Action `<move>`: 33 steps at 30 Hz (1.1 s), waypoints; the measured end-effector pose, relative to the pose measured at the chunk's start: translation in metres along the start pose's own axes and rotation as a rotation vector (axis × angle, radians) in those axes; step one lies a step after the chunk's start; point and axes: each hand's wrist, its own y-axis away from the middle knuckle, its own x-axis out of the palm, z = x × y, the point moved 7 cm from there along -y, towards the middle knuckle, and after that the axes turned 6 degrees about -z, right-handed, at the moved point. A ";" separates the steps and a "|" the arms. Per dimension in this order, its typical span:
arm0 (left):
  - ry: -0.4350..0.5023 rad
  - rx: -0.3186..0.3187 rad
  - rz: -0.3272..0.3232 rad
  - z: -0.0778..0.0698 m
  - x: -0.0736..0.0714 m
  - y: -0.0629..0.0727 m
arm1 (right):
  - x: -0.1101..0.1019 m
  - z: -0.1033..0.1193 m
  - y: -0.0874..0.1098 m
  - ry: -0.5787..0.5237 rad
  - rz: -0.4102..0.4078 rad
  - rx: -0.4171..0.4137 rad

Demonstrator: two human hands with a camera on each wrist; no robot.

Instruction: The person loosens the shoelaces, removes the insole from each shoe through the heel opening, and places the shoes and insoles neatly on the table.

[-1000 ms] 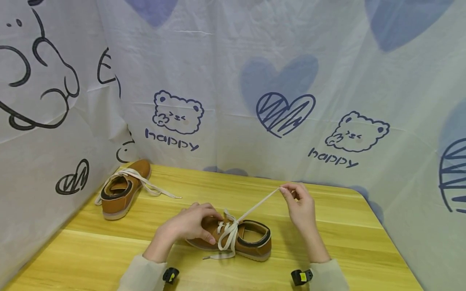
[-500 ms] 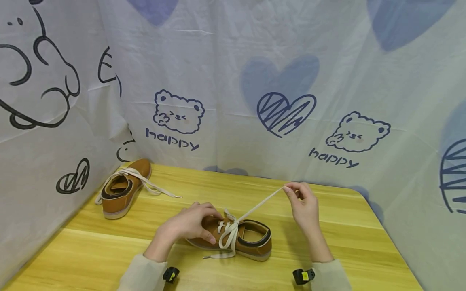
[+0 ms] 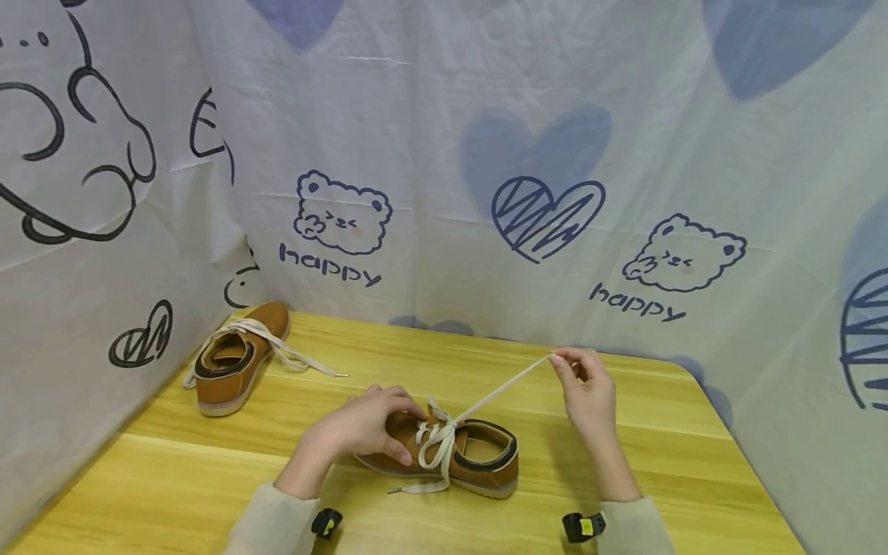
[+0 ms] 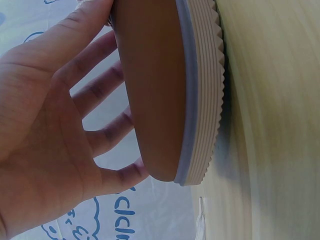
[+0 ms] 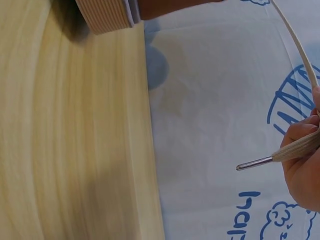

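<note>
Lace (image 3: 501, 390) runs pretty straight from the shoe (image 3: 477, 472) to the right hand (image 3: 590, 391), which pinches it near the tip. Left hand (image 3: 366, 424) just grips the toe (image 4: 155, 125).

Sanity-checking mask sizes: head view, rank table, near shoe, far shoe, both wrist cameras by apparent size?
1. Table
2. Near shoe, its toe partly hidden by the left hand
3. Far shoe
4. Left wrist camera and right wrist camera: too alike to rank
</note>
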 end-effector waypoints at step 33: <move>-0.010 0.007 -0.003 -0.001 -0.001 0.001 | -0.021 -0.007 -0.008 0.019 -0.066 0.067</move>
